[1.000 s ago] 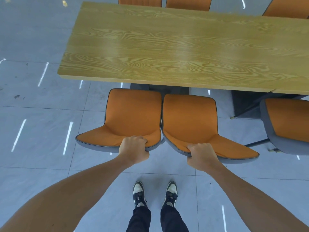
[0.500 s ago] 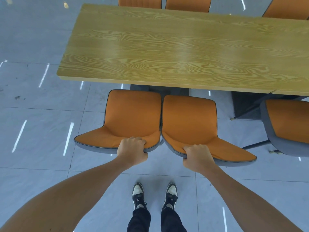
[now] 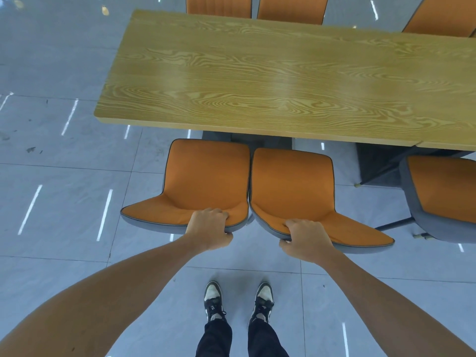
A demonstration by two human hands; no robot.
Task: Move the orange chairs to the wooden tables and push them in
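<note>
Two orange chairs with grey shells stand side by side, touching, in front of the wooden table [image 3: 270, 81]. Their seats stop just short of its near edge. My left hand [image 3: 208, 228] grips the top of the left chair's [image 3: 206, 176] backrest. My right hand [image 3: 306, 239] grips the top of the right chair's [image 3: 293, 186] backrest. The chair legs are hidden under the seats.
A third orange chair [image 3: 445, 194] stands at the right, partly under a second table top [image 3: 448, 145]. Several orange chair backs [image 3: 219, 6] line the table's far side. Grey tiled floor spreads to the left. My shoes [image 3: 239, 300] are just behind the chairs.
The two chairs have barely shifted relative to the table. My right hand slid a little left along its backrest. Both grips stay closed.
</note>
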